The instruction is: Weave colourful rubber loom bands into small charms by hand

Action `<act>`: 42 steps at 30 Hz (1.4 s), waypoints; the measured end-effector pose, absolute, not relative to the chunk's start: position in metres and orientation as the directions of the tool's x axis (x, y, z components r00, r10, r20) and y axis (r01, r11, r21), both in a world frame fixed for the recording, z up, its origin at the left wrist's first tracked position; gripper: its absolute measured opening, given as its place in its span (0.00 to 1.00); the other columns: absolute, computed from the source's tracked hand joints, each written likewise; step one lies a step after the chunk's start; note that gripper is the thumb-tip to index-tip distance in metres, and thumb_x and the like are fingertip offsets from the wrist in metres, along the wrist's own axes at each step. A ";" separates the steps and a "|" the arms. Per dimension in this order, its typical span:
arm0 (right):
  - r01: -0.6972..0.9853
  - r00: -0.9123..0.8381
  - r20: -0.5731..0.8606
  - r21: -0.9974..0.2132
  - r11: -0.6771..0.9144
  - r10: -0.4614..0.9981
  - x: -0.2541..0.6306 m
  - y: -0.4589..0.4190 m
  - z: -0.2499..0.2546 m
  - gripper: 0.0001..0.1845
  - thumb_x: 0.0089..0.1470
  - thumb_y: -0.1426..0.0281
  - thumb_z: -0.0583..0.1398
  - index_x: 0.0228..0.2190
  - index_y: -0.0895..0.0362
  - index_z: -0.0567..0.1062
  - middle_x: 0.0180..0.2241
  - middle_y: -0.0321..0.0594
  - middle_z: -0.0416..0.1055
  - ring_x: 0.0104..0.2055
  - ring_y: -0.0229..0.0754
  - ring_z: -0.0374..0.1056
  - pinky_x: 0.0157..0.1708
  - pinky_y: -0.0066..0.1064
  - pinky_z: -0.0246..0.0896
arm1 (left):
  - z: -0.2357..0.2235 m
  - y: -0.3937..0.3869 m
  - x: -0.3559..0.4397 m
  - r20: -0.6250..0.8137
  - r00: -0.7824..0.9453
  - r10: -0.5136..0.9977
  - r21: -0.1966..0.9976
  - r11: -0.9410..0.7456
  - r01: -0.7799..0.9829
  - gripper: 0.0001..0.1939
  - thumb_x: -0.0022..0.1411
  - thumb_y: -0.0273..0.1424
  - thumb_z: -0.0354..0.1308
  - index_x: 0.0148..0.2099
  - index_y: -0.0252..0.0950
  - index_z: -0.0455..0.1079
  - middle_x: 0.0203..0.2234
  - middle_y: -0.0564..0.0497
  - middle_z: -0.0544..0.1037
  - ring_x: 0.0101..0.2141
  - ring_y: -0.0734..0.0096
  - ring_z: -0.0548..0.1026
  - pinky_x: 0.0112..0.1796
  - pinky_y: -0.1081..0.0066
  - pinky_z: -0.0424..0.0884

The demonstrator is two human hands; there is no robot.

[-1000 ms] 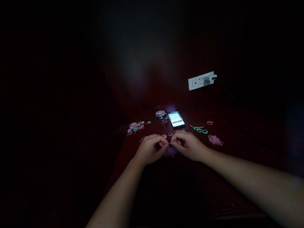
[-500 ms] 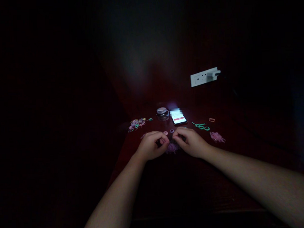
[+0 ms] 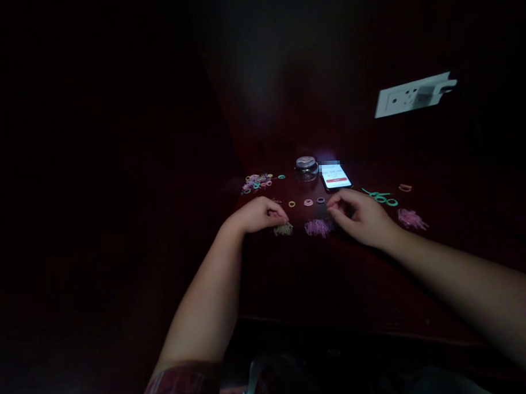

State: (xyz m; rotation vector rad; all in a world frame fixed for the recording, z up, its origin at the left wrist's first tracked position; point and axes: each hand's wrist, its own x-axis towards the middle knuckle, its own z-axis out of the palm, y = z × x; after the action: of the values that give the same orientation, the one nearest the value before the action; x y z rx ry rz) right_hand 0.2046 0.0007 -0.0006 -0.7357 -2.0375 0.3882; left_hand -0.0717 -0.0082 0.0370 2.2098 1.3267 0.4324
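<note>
My left hand [image 3: 263, 214] is closed in a pinch at a small pile of yellowish elastic bands [image 3: 283, 230], its fingertips touching or just over them. To the right, my right hand [image 3: 365, 219] hovers with thumb and forefinger pinched together; whatever they hold, if anything, is too small to make out. Between the hands lies a pile of purple elastic bands [image 3: 317, 228]. Behind the piles sit a yellow hair tie [image 3: 291, 204], a pink hair tie [image 3: 308, 202] and a purple hair tie [image 3: 320, 200] in a row.
A lidded clear jar [image 3: 306, 169] stands beside a lit phone [image 3: 336, 176]. Mixed bands [image 3: 257, 183] lie at the left edge. On the right are green hair ties [image 3: 380, 198], an orange one [image 3: 405, 188] and pink bands [image 3: 412, 219]. A wall socket [image 3: 410, 95] holds a plug.
My hands have moved apart: the left has gone leftward to the yellowish pile, uncovering it and the yellow hair tie. The right stays pinched, now clear of the purple pile. The camera view has shifted.
</note>
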 end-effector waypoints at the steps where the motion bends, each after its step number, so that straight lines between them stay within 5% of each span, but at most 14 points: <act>1: 0.352 -0.409 0.654 -0.531 0.771 0.637 0.205 0.001 -0.001 0.02 0.54 0.71 0.58 0.32 0.56 0.72 0.26 0.37 0.68 0.26 0.38 0.63 0.26 0.29 0.58 | 0.037 -0.008 -0.074 -0.011 0.468 0.884 0.582 -0.375 0.722 0.12 0.56 0.35 0.61 0.40 0.34 0.79 0.30 0.50 0.81 0.29 0.73 0.75 0.31 0.76 0.67; 12: 0.340 -0.429 0.626 -0.556 0.758 0.651 0.205 -0.002 0.001 0.03 0.55 0.70 0.58 0.33 0.55 0.71 0.26 0.37 0.68 0.25 0.38 0.63 0.25 0.29 0.59 | 0.027 0.002 -0.077 -0.012 0.432 0.902 0.565 -0.350 0.747 0.13 0.55 0.33 0.62 0.42 0.34 0.78 0.29 0.50 0.80 0.29 0.74 0.74 0.32 0.75 0.68; 18: 0.335 -0.421 0.630 -0.562 0.757 0.653 0.206 0.001 0.000 0.02 0.55 0.70 0.58 0.33 0.55 0.71 0.26 0.37 0.68 0.26 0.38 0.63 0.26 0.29 0.60 | 0.008 0.016 -0.102 0.192 0.054 0.980 0.391 -0.127 0.911 0.24 0.55 0.29 0.61 0.55 0.35 0.70 0.46 0.45 0.77 0.38 0.69 0.76 0.42 0.71 0.71; 24: 0.322 -0.433 0.621 -0.570 0.755 0.654 0.206 0.000 -0.001 0.02 0.55 0.70 0.58 0.32 0.56 0.71 0.25 0.36 0.68 0.25 0.37 0.63 0.25 0.29 0.59 | -0.011 0.030 -0.111 0.192 -0.031 0.981 0.361 -0.042 0.932 0.21 0.54 0.38 0.63 0.50 0.35 0.75 0.46 0.44 0.77 0.42 0.63 0.76 0.46 0.68 0.70; 29: 0.318 -0.425 0.627 -0.572 0.756 0.653 0.206 0.000 -0.001 0.02 0.55 0.70 0.58 0.32 0.56 0.71 0.26 0.36 0.68 0.25 0.37 0.63 0.25 0.29 0.59 | -0.015 0.035 -0.107 0.227 -0.105 0.968 0.399 0.006 0.917 0.08 0.58 0.34 0.59 0.39 0.39 0.77 0.36 0.50 0.81 0.36 0.68 0.77 0.41 0.72 0.71; 35: 0.314 -0.440 0.618 -0.573 0.757 0.651 0.205 0.000 -0.001 0.02 0.55 0.71 0.58 0.32 0.56 0.70 0.25 0.35 0.66 0.24 0.37 0.61 0.25 0.29 0.59 | -0.018 0.039 -0.106 0.256 -0.146 0.956 0.432 0.023 0.902 0.06 0.59 0.31 0.58 0.35 0.37 0.75 0.31 0.49 0.81 0.31 0.68 0.76 0.36 0.72 0.70; 42: 0.309 -0.452 0.617 -0.568 0.762 0.644 0.203 -0.001 0.000 0.02 0.56 0.72 0.57 0.31 0.56 0.70 0.26 0.36 0.67 0.25 0.36 0.61 0.25 0.28 0.57 | -0.022 0.047 -0.090 0.376 -0.112 0.920 0.391 -0.048 0.919 0.08 0.63 0.32 0.55 0.38 0.35 0.74 0.39 0.44 0.79 0.39 0.64 0.76 0.45 0.68 0.69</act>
State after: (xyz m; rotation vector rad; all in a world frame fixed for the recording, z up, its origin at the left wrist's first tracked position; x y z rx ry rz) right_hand 0.2034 -0.0015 -0.0005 -0.7132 -2.0647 0.4748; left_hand -0.0901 0.0473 -0.0219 2.0928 2.1660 0.8885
